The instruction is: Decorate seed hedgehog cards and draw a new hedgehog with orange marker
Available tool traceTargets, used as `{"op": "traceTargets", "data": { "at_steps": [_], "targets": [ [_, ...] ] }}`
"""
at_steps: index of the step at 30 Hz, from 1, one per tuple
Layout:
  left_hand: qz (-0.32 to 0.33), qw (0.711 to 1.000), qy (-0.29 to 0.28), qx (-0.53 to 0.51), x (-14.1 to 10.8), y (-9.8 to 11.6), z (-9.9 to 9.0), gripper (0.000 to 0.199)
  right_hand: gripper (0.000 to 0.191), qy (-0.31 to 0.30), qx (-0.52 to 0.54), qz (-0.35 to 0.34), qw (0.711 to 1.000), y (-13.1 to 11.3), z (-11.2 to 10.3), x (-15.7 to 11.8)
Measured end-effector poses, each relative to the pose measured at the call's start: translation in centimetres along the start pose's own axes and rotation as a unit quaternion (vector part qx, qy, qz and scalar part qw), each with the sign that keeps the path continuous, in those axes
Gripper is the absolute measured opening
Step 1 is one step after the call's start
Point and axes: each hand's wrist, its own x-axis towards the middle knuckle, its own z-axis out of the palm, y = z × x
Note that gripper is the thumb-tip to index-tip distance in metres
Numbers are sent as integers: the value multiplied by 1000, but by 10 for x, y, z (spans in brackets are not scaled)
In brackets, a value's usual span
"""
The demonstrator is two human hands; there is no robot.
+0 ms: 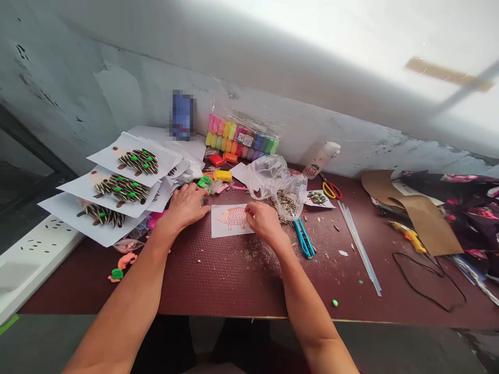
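A white card with an orange hedgehog drawing [228, 215] lies flat on the dark red table [218, 275]. Over the card's right end is my right hand [263, 221], its fingers pinched together; whatever they hold is too small or hidden to tell. My left hand [189, 205] rests palm down beside the card's left edge, thumb out and fingers extended. Just beyond its fingertips sits a lump of green clay [204, 181], with a yellow clay pack [223, 175] next to it. Striped sunflower seeds [286, 205] spill from a clear plastic bag [268, 174] beyond my right hand.
Finished seed hedgehog sheets [132, 161] are stacked left, near a white power strip [35, 259]. A blue utility knife [304, 239], scissors [331, 189], glue sticks [360, 249] and a yellow glue gun [411, 236] lie right. Coloured clay packs [241, 137] and a white bottle [322, 160] are behind.
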Motion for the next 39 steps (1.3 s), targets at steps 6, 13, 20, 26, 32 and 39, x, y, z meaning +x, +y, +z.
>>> {"op": "traceTargets", "data": {
  "at_steps": [6, 13, 20, 26, 32, 39],
  "targets": [
    [20, 999, -25, 4, 0, -11, 4, 38, 30, 2, 17, -63, 998, -18, 20, 2],
    [42, 992, 81, -83, 9, -1, 6, 37, 31, -1, -3, -69, 998, -15, 28, 5],
    [71, 990, 88, -88, 16, 8, 28, 35, 42, -1, -3, -104, 995, -14, 29, 5],
    [75, 993, 80, -43, 17, 9, 36, 41, 43, 5, -6, -118, 993, -14, 30, 5],
    [66, 985, 122, -100, 22, 8, 32, 33, 38, 6, -10, -127, 992, -13, 32, 5],
    [47, 987, 126, -85, 27, 7, 30, 18, 38, 6, -17, -126, 992, -14, 34, 6]
  ]
}}
